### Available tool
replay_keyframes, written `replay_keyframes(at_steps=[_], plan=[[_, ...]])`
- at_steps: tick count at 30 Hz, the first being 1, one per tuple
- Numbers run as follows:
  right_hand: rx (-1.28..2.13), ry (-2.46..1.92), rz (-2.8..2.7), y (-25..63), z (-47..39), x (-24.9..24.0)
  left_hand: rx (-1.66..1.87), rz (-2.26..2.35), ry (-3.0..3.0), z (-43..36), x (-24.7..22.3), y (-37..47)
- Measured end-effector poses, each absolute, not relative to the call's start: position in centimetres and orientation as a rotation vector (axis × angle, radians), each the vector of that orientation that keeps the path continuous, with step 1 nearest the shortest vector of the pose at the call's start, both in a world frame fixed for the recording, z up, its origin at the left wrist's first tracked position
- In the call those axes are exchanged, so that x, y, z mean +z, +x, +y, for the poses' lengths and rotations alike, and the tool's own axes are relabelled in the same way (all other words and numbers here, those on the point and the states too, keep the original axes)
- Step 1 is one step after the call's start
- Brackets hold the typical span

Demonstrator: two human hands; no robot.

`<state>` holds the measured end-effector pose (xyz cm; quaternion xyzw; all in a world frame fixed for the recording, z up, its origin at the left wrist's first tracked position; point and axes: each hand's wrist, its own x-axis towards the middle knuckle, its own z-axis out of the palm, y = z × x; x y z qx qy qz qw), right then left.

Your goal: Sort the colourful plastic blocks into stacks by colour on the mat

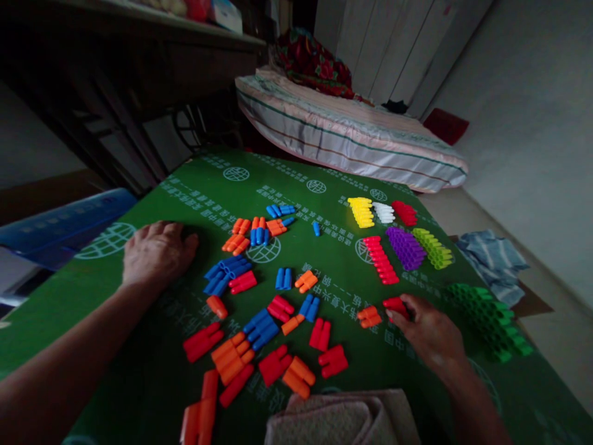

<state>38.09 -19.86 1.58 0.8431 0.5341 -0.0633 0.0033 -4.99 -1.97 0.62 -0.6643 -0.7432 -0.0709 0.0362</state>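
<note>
Presently, the right hand (433, 330) has thumb and fingers clamped on a red, round-tipped plastic piece (395, 305), just beside an orange, round-tipped plastic cluster (369, 316) on the green printed tabletop (278, 176). The left hand (155, 250) rests palm down on the left side, thumb apart from fingers. Farther right: a row of joined red plastic pegs (381, 260) beside a purple honeycombed plastic block (406, 248). Near edge: a folded grey-brown cloth (336, 423).
</note>
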Motion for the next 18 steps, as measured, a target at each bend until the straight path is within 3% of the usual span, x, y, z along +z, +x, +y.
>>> replay_keyframes(at_steps=[9, 14, 18], plan=[[-0.051, 2.634, 2.017, 36.0, -20.7, 1.6, -0.213, -2.289, -2.062, -2.6, 1.1, -4.4], [-0.112, 2.265, 2.545, 29.6, -20.7, 2.5, -0.24, -2.284, -2.067, -2.8, 0.9, -4.3], [-0.187, 2.064, 2.482, 25.3, -20.2, 3.4, -0.248, -2.284, -2.079, -2.9, 1.1, -4.2]])
